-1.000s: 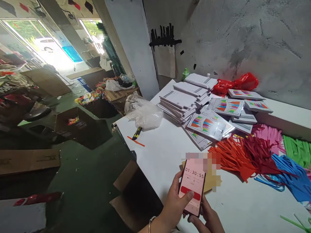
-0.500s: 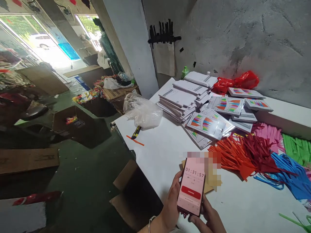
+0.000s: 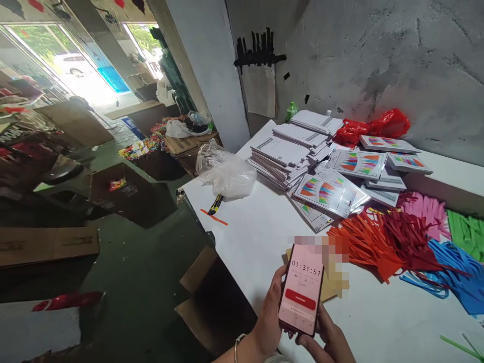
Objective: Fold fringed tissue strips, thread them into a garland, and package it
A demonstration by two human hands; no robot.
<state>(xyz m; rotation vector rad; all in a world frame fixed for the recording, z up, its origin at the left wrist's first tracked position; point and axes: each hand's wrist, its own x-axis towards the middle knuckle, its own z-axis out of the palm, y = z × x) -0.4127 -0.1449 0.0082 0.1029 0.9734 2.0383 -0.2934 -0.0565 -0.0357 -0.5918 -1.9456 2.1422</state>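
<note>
A smartphone [image 3: 301, 290] with a pinkish screen, large time digits and a red button is held upright over the near edge of the white table [image 3: 249, 242]. My left hand [image 3: 269, 315] grips its left side, with a bracelet on the wrist. My right hand [image 3: 327, 335] closes around its lower right corner, thumb at the bottom edge. Partly behind the phone lies a flat tan piece [image 3: 333, 282], blurred in part. To its right are orange tissue tassels [image 3: 363, 244], dark red tassels [image 3: 406, 237] and blue tassels [image 3: 461, 272].
Stacked white cards [image 3: 280, 151] and packaged cards with coloured prints [image 3: 325, 194] cover the table's back. A clear plastic bag [image 3: 227, 174] and a yellow-black cutter [image 3: 216, 204] lie near the left edge. An open cardboard box [image 3: 196, 269] stands below; a grey wall [image 3: 340, 60] rises behind.
The view has shifted slightly, so the scene sits a little farther right. Both hands keep their hold on the smartphone, and its displayed time reads the same.
</note>
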